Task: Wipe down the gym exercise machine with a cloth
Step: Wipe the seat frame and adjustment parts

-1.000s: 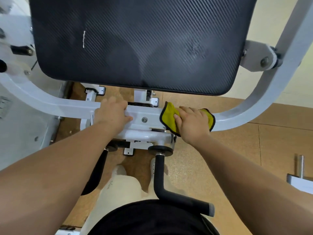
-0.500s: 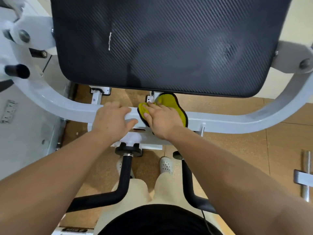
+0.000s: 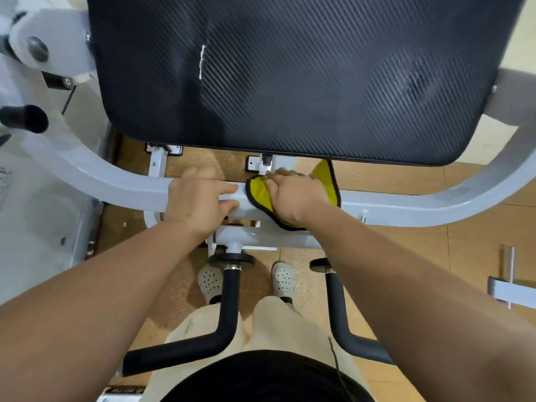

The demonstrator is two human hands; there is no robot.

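Your L hand (image 3: 200,198) sits on the white bar (image 3: 116,184) of the machine, just left of the bar's middle. Its fingers curl over the top and the thumb lies along the near face, so it grips the bar itself. Your R hand (image 3: 293,195) is right beside it on the same bar, fingers fairly straight and flat, pressing the yellow cloth (image 3: 258,194) onto the bar w/o bunching it. The cloth, black-edged, drapes over the bar's middle: one corner sticks out past the bar's far side, another hangs over the near side under your wrist. The hands are close but apart, w/ a strip of bare bar btwn them. Beyond the bar is the big black pad (image 3: 290,76). On your side of the bar, two black handles (image 3: 229,309) reach toward you from under it, and your pale shoes (image 3: 284,278) stand near them on the tan floor (image 3: 478,242). Below the bar's right end, a metal peg (image 3: 509,265) stands apart.
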